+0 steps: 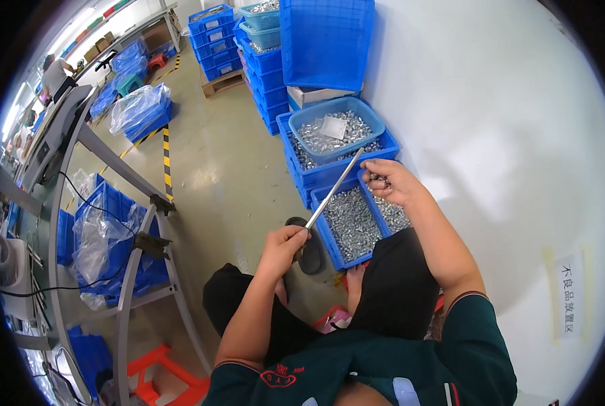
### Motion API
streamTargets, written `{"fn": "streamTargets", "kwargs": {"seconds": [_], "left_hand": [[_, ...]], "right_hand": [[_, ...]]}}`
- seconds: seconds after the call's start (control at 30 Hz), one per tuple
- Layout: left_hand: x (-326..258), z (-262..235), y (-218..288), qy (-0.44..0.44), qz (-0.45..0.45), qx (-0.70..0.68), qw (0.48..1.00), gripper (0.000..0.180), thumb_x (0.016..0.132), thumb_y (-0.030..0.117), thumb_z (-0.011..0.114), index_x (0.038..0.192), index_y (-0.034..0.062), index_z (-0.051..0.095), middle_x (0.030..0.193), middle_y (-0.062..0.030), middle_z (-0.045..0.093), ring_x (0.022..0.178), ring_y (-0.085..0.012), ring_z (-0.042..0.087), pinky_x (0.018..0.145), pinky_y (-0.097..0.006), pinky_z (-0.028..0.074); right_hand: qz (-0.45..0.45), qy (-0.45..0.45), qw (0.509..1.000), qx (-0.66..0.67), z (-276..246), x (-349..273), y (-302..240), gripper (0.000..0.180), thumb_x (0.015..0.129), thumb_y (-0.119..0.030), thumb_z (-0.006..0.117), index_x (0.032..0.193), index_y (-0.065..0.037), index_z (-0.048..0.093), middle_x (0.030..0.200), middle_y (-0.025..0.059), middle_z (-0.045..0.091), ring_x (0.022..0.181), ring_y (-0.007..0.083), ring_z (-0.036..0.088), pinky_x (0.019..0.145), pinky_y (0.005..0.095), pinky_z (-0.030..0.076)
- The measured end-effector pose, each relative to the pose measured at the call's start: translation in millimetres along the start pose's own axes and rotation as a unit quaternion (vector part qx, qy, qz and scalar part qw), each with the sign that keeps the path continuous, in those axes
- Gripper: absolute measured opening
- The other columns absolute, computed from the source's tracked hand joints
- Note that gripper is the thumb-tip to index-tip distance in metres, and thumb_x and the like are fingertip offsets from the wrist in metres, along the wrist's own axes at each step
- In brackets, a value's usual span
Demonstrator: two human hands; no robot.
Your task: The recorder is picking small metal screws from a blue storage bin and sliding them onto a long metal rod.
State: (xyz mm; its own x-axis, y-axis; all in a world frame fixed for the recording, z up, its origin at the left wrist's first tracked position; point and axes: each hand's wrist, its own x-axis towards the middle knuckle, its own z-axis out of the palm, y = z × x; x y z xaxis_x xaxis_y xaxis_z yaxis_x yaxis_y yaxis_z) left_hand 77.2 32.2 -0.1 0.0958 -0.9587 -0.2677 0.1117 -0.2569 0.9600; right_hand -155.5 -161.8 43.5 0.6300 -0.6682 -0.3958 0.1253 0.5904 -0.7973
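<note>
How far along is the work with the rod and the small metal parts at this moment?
Done: nothing shows threaded on the metal rod. In hand: the left hand grips the rod's lower end, and the right hand holds small metal parts at its tip. Left: the blue crate beneath holds many loose parts, as does the light-blue basin.

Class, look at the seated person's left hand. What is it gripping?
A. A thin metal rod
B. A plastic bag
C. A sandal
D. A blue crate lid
A: the left hand is closed round the lower end of a thin metal rod, which slants up toward the right hand over the blue bin of small metal parts.
</note>
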Motion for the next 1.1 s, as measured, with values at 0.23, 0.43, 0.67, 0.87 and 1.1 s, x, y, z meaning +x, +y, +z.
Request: {"fn": "streamTargets", "kwargs": {"seconds": [0.23, 0.43, 0.67, 0.87, 1.1], "left_hand": [[-9.2, -2.3, 3.6, -0.016, 0.011, 0.003, 1.0, 0.022, 0.086, 0.021, 0.056, 0.086, 0.0005, 0.063, 0.062, 0.0027, 0.05, 0.054, -0.0051, 0.044, 0.046, -0.021, 0.032], [-13.0, -5.1, 6.0, -0.023, -0.028, 0.014, 0.999, 0.02, 0.086, 0.02, 0.056, 0.087, 0.0014, 0.063, 0.064, 0.0036, 0.05, 0.056, -0.0044, 0.043, 0.05, -0.021, 0.034], [-12.3, -8.4, -4.6, -0.021, -0.005, 0.022, 1.0, 0.018, 0.086, 0.018, 0.057, 0.088, 0.0012, 0.063, 0.066, 0.0037, 0.05, 0.059, -0.0042, 0.042, 0.052, -0.02, 0.035], [-11.7, -11.4, -1.3, -0.029, -0.028, 0.027, 0.999, 0.019, 0.085, 0.019, 0.057, 0.088, 0.0012, 0.062, 0.063, 0.0039, 0.048, 0.055, -0.0041, 0.041, 0.048, -0.02, 0.032], [-4.0, -4.2, 5.6, 0.007, -0.025, -0.025, 0.999, 0.018, 0.085, 0.021, 0.056, 0.085, 0.0035, 0.062, 0.06, 0.0037, 0.048, 0.051, -0.004, 0.041, 0.044, -0.02, 0.029]], "right_hand": [[-0.018, -0.034, 0.993, 0.111, -6.9, 3.1, -4.2, 0.018, 0.085, -0.02, 0.06, 0.089, -0.003, 0.054, 0.07, 0.0029, 0.05, 0.048, 0.0036, 0.036, 0.035, 0.0146, 0.026], [-0.031, -0.011, 0.986, 0.166, -1.2, 1.9, -4.9, 0.016, 0.085, -0.017, 0.06, 0.09, -0.002, 0.055, 0.066, 0.0012, 0.046, 0.047, 0.0038, 0.035, 0.035, 0.0146, 0.025], [-0.075, 0.027, 0.997, 0.014, 11.5, 2.3, -4.4, 0.013, 0.082, -0.014, 0.063, 0.087, -0.004, 0.056, 0.062, -0.0018, 0.044, 0.047, 0.0033, 0.035, 0.036, 0.0151, 0.023], [-0.036, -0.008, 0.996, -0.078, 19.7, -2.7, -7.9, 0.013, 0.078, -0.012, 0.067, 0.08, -0.004, 0.057, 0.061, -0.0039, 0.042, 0.047, 0.0027, 0.034, 0.038, 0.0162, 0.022], [0.11, -0.104, 0.979, -0.137, 59.6, -3.6, 17.7, 0.024, 0.085, -0.01, 0.056, 0.106, 0.002, 0.058, 0.068, -0.0002, 0.047, 0.05, 0.003, 0.034, 0.04, 0.0145, 0.024]]}}
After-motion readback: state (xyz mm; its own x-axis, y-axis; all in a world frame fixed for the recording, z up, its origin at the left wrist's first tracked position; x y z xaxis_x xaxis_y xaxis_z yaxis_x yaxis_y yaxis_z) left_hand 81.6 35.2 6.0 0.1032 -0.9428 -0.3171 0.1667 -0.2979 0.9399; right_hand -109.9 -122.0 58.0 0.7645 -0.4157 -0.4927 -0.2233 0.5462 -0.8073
